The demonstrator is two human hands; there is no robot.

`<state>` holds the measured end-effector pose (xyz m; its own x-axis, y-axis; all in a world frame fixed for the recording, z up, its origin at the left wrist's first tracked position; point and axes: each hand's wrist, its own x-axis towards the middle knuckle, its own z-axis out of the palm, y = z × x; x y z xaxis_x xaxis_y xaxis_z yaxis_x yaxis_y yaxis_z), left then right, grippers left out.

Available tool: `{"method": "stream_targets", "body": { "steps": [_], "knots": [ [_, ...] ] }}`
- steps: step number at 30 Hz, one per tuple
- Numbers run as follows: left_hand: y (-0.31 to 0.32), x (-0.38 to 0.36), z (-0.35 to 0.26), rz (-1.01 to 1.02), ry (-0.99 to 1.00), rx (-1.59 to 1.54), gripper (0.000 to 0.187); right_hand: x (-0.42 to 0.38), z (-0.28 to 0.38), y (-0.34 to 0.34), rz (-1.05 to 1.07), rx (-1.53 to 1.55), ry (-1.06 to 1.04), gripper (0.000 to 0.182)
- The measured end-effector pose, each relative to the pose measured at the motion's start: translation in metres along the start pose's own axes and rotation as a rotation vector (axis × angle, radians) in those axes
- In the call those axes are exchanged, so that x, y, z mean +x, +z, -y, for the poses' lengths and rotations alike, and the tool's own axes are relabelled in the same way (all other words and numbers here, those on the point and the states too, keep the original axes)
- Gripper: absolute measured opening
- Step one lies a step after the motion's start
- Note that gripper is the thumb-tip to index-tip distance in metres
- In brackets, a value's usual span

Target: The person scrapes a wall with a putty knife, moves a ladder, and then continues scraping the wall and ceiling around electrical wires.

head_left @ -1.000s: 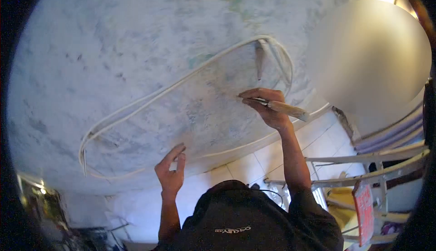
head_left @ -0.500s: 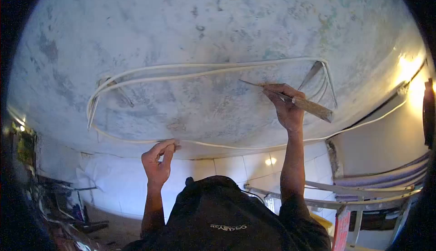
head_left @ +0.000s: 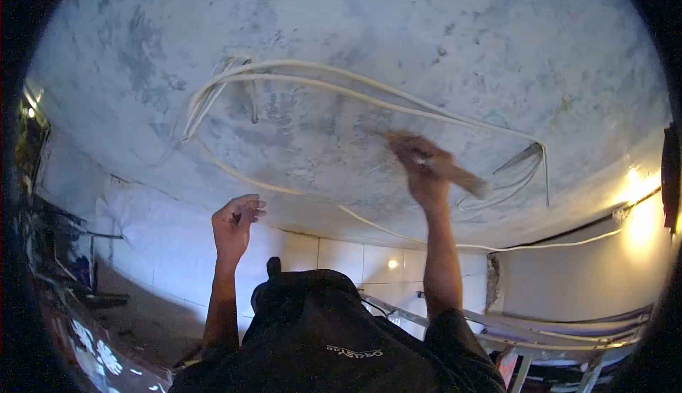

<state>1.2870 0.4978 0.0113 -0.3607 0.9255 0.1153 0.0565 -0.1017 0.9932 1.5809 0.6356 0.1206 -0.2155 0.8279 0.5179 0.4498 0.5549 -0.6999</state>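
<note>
My right hand (head_left: 425, 169), blurred by motion, is wrapped around a hand tool with a wooden-looking handle (head_left: 465, 180). The tool's thin tip points left, close to the mottled pale surface (head_left: 320, 144). Lower left, my left hand (head_left: 239, 217) is raised with loosely curled fingers partly apart and nothing in them. A single pale cable (head_left: 249, 178) sags above and to the right of that hand, apart from it. Two more pale cables (head_left: 341, 89) run across the surface between two openings, above my right hand.
Metal ladder parts (head_left: 554, 342) stand at the lower right, near a lit lamp (head_left: 636, 185). White tiles (head_left: 341, 259) show behind my dark shirt (head_left: 341, 329). At the lower left lie dark, cluttered items (head_left: 78, 293).
My left hand has let go of the sagging cable and sits slightly left and higher. My right hand has moved left with the tool. The view has tilted.
</note>
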Motion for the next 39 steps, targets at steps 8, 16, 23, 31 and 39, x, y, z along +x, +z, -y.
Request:
{"method": "stream_targets", "body": {
  "steps": [8, 16, 23, 31, 39],
  "knots": [
    [-0.053, -0.009, 0.053, -0.207, -0.142, -0.101, 0.02, -0.007, -0.002, 0.057, 0.171, -0.11, -0.09, 0.009],
    [-0.078, -0.012, 0.083, -0.352, -0.275, -0.116, 0.021, -0.019, -0.03, 0.123, 0.371, -0.11, -0.056, 0.013],
    [-0.126, -0.012, 0.118, -0.321, -0.202, 0.025, 0.021, -0.01, 0.001, 0.062, 0.268, -0.087, 0.148, 0.016],
    [-0.2, -0.088, 0.254, -0.386, -0.495, -0.176, 0.018, -0.051, 0.047, 0.016, -0.054, -0.06, 0.239, 0.015],
    [-0.128, -0.197, 0.289, -0.568, -0.698, 0.129, 0.02, -0.074, -0.002, -0.037, 0.015, 0.014, 0.088, 0.012]
  ]
}}
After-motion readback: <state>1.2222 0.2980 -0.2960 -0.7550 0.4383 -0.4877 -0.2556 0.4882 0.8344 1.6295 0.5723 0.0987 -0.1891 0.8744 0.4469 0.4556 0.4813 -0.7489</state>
